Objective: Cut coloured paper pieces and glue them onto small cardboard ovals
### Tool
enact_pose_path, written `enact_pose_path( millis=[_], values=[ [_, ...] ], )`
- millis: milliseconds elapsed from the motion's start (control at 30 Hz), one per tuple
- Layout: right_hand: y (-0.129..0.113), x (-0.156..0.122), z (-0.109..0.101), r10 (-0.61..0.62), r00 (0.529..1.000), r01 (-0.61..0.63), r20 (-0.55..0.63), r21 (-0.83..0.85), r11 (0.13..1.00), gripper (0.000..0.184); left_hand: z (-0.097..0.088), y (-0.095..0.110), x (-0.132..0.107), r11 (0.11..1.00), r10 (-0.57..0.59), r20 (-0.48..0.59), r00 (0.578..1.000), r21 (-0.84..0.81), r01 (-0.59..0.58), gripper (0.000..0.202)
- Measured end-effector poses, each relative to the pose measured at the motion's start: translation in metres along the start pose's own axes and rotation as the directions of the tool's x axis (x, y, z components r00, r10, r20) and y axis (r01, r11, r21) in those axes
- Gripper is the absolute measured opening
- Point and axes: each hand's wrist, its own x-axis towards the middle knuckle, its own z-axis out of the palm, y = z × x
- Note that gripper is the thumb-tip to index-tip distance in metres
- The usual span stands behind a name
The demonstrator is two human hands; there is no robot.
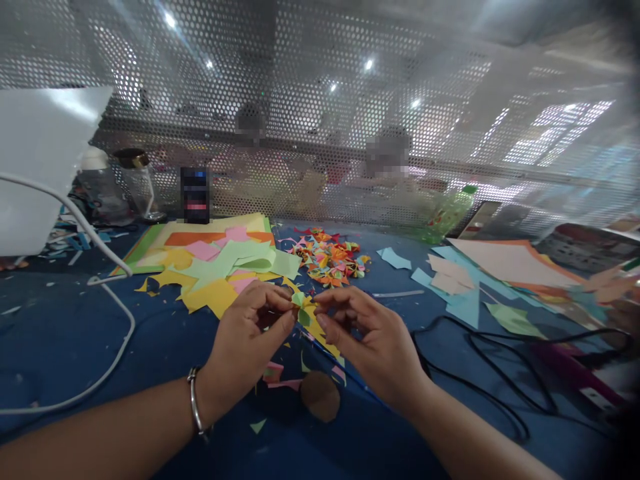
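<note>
My left hand (257,320), with a metal bangle at the wrist, pinches a small folded paper piece (301,310) in light green and yellow between thumb and fingertips. At the piece's right edge is my right hand (373,333), its fingers curled and thumb close to the index finger. Whether those fingertips grip a bit of paper is too small to see. Beyond the hands lies a heap of small folded paper pieces (330,257) in orange, red and green. Beneath them are a blue pen (345,370), paper scraps (273,373) and a round brown disc (320,397).
Coloured paper sheets (220,267) are spread at left, with more paper (505,263) at right. A white cable (127,327) and a black cable (500,373) cross the blue table. A phone (195,195), a green bottle (447,217) and a perforated metal screen (310,87) stand behind.
</note>
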Motion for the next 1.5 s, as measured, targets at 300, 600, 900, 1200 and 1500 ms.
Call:
enact_pose_path(
  millis=[300,600,900,1200,1500],
  values=[
    [0.000,-0.001,0.001,0.026,1.000,-0.026,0.003,0.018,0.999,0.015,0.002,-0.002,0.000,1.000,-0.012,-0.042,0.999,-0.021,0.011,0.009],
    [0.001,0.001,0.002,-0.042,0.999,0.044,0.030,-0.080,0.996,0.013,0.003,0.002,-0.002,1.000,-0.010,-0.035,0.999,0.007,0.010,0.010],
    [0.011,0.003,0.001,0.015,1.000,-0.015,0.002,-0.073,0.997,0.019,0.001,0.002,-0.007,0.998,-0.049,0.002,0.999,-0.028,0.049,0.011],
    [0.041,0.029,-0.024,0.121,0.986,-0.146,-0.112,-0.246,0.958,0.029,-0.004,0.000,-0.010,0.994,-0.107,0.005,0.994,-0.002,0.107,0.010],
    [0.105,0.098,-0.061,0.285,0.913,-0.400,-0.292,-0.502,0.767,0.017,-0.006,-0.003,-0.007,0.999,-0.033,-0.023,0.999,0.016,0.033,0.008]
  ],
)
